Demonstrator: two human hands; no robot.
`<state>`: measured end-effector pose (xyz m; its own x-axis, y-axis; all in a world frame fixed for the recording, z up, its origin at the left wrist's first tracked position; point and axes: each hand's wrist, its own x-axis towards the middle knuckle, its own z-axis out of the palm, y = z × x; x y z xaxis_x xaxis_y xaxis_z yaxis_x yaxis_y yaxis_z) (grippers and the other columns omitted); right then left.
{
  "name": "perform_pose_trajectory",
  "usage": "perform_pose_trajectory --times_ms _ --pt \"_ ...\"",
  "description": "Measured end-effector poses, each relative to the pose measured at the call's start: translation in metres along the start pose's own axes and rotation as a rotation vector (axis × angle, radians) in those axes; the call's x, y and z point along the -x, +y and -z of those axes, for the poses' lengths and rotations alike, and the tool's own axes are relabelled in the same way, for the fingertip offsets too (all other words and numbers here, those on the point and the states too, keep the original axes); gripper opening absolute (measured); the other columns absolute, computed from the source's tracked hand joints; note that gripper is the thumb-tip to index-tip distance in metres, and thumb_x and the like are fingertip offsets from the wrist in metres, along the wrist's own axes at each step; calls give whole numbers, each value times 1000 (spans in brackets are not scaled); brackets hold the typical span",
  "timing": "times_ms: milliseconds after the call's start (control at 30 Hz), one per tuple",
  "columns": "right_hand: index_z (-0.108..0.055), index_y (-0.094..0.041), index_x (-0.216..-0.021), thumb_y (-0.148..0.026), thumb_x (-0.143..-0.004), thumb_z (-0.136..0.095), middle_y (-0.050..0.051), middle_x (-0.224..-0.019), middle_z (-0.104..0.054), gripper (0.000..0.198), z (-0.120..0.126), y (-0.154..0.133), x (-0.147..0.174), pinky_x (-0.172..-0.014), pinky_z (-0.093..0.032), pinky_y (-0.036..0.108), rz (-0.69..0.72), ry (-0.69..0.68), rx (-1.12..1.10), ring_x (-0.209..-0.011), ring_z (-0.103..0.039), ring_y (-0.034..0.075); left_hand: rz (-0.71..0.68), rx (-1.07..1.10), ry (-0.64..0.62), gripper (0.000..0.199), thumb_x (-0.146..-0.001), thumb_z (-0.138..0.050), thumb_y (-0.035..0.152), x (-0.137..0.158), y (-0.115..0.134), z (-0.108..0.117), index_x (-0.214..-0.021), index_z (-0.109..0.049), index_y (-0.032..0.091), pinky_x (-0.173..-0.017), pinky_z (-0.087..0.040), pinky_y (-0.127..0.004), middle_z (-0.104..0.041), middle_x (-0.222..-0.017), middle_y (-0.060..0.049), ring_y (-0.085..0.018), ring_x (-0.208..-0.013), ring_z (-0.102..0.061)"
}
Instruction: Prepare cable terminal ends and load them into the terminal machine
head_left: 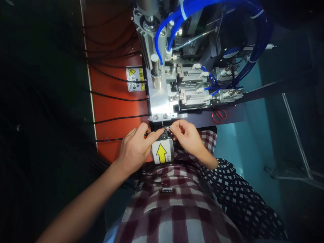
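At the machine's near edge, my right hand (pixel 187 137) pinches a small light-coloured part (pixel 168 128) between thumb and fingertips. A bit of red, seemingly a thin wire, shows beside it, but its exact kind is too small to make out. From the left comes my left hand (pixel 134 145), with one digit stretched out so that its tip meets the small black fixture (pixel 165 136) beside the part. Its other fingers are curled, and what lies under them is hidden. Just below both hands is a white label with a yellow arrow (pixel 161 153).
A metal press column (pixel 158 98) rises right behind my hands. Pneumatic cylinders (pixel 193 96) with blue hoses (pixel 162 30) stand to its right. Black cables (pixel 118 98) cross the orange machine base (pixel 113 111). Red-handled scissors (pixel 219 115) lie at right.
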<state>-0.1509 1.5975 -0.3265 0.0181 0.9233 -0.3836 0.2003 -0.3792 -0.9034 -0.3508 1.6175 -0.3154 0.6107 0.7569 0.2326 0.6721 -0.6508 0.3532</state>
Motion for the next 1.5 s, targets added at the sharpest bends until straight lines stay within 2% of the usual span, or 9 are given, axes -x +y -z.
perform_pose_trajectory --times_ms 167,233,400,567,700,967,1300,1367,1500 --pt "-57 -19 -77 -26 -91 -53 1 -70 -63 16 -3 -11 7 -56 -41 27 119 120 335 -60 -56 13 -27 -40 13 31 -95 -49 15 -2 1 2 -114 -71 22 -58 -43 -26 -52 -78 -5 -17 -68 -53" --pt "-56 -18 -76 -25 -91 -53 1 -71 -64 17 -5 -15 8 -56 -40 27 132 145 388 -60 -55 13 -38 -61 9 31 -94 -50 14 -2 1 2 -114 -71 21 -57 -41 -26 -52 -78 -5 -17 -66 -52" --pt "-57 -19 -76 -28 -90 -55 0 -69 -63 16 -6 -7 5 -56 -43 26 35 110 194 -61 -59 14 -60 -94 -13 32 -93 -49 12 -2 1 3 -116 -70 21 -56 -39 -26 -52 -79 -5 -17 -65 -50" --pt "-58 -18 -80 -39 -88 -59 -1 -63 -60 23 0 18 -6 -57 -48 26 -85 -31 -182 -54 -60 13 -56 -78 -9 31 -95 -47 16 -1 1 2 -115 -70 22 -57 -42 -26 -53 -80 -6 -17 -68 -53" --pt "-61 -16 -86 -44 -88 -59 0 -71 -62 28 1 23 -6 -59 -49 27 -40 28 -251 -54 -60 12 -42 -67 -30 32 -95 -47 18 0 0 1 -116 -70 23 -59 -43 -27 -54 -82 -6 -18 -71 -56" --pt "-65 -19 -83 -36 -88 -62 1 -74 -64 19 -8 8 2 -54 -44 25 111 143 -25 -59 -57 13 -27 -34 -31 32 -94 -49 16 0 -1 0 -116 -70 22 -59 -43 -26 -52 -81 -6 -17 -70 -54" --pt "-58 -19 -80 -26 -92 -53 3 -78 -60 15 -13 5 8 -67 -45 29 335 259 250 -65 -55 14 -14 -22 -31 32 -93 -50 16 1 -1 -1 -117 -70 22 -61 -45 -27 -53 -83 -6 -17 -73 -54" --pt "-58 -19 -80 -29 -92 -53 3 -77 -61 16 -13 5 7 -64 -45 29 293 250 230 -65 -55 14 -18 -30 -40 33 -94 -48 16 1 -2 0 -118 -69 23 -61 -44 -26 -53 -83 -6 -17 -73 -54" --pt "-57 -19 -80 -36 -89 -55 -3 -57 -54 19 -10 8 -2 -49 -41 26 -14 69 -116 -48 -50 12 -27 -52 -44 34 -93 -48 14 0 -2 0 -117 -69 24 -61 -44 -26 -53 -83 -5 -16 -72 -53"
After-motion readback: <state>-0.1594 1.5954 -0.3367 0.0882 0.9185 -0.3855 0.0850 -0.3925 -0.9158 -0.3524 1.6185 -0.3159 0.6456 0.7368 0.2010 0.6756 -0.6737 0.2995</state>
